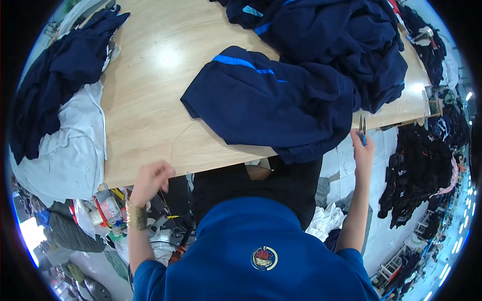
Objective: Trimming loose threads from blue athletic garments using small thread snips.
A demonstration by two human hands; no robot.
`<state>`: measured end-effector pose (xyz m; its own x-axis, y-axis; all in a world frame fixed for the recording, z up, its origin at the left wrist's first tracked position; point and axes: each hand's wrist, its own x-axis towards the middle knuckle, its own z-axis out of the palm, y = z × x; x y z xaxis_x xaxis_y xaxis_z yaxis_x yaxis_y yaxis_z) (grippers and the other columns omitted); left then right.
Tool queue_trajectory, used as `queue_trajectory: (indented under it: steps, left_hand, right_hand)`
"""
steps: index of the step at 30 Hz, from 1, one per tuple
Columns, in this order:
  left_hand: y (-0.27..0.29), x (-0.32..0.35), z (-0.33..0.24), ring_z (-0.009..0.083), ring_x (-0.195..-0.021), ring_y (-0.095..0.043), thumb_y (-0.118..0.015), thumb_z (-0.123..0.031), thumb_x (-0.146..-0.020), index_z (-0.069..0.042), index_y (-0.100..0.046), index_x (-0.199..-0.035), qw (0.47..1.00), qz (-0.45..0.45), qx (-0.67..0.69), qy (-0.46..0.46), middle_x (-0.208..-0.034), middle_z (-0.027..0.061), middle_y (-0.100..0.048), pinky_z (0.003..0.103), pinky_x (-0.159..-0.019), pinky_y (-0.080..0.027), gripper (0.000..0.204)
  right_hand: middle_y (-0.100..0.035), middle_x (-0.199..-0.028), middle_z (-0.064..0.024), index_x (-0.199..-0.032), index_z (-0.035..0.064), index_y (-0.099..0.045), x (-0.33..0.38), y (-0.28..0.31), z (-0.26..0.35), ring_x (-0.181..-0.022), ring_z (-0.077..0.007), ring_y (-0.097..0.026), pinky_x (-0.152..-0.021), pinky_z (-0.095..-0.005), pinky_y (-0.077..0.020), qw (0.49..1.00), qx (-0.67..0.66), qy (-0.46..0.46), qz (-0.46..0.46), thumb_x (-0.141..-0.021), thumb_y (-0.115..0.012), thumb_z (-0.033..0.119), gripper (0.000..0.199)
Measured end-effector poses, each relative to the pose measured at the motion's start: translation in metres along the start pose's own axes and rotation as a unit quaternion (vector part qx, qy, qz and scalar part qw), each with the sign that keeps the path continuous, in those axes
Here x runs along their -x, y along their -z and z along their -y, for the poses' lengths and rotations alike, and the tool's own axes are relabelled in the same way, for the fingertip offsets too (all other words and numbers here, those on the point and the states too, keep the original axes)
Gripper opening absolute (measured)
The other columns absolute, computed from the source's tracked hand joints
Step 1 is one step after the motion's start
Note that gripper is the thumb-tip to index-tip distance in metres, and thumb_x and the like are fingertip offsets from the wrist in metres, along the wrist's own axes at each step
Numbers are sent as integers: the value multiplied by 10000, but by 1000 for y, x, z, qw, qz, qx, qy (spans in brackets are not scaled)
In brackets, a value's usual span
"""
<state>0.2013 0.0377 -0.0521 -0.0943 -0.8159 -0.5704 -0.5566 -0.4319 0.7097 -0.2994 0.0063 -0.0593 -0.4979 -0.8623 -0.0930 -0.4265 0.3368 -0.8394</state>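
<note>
A dark navy garment [271, 105] with a bright blue stripe lies bunched on the wooden table [145, 100], its lower edge hanging over the front toward my lap. From its left corner a thin thread [175, 142] curves down toward my left hand [154, 179]. That hand is just off the table's front edge, fingers pinched together on the thread; its end is hard to see. My right hand [365, 150] grips a small pair of thread snips [362, 131] with blue on the handle, blades pointing up, to the right of the garment.
More navy garments [331, 40] are heaped at the back right of the table. On the left, a navy cloth [65, 75] and a white cloth [65, 150] drape over the edge. Black garments [416, 175] hang or lie at the right; bags and clutter [103, 213] sit below left.
</note>
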Motion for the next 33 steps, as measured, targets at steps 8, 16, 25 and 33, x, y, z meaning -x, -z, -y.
queue_trajectory:
  steps: [8,16,25,33]
  left_hand:
    - [-29,71,99,132,-554,-621,-497,-275,-896,-24,-646,-776,836,300,-359,-286,-614,55,-624,285,-537,-508,315]
    - [-18,-24,-59,113,-667,-553,-588,-129,-834,-97,-619,-1001,975,-64,-112,-182,-823,33,-610,249,-586,-435,173]
    - [-9,-169,-68,168,-738,-562,-657,-189,-781,-29,-598,-920,927,-215,-144,-272,-836,75,-598,247,-657,-444,220]
    - [-48,-88,-97,36,-744,-514,-605,-77,-825,-43,-510,-1104,913,-75,333,-224,-852,32,-595,212,-664,-427,297]
  right_hand:
    - [-545,-672,-17,-882,15,-607,13,26,21,-597,-72,-412,-534,-223,-349,978,164,122,-51,-844,-598,172,162]
    - [-473,-624,-31,-862,5,-594,23,8,48,-585,-86,-391,-523,-231,-328,965,198,165,-44,-838,-612,167,165]
    - [-505,-658,-78,-875,5,-589,42,-33,81,-577,-141,-451,-538,-252,-370,960,145,233,56,-808,-610,95,114]
    - [-578,-693,-70,-866,19,-621,65,-50,79,-612,-111,-518,-571,-223,-401,979,30,130,152,-804,-611,92,96]
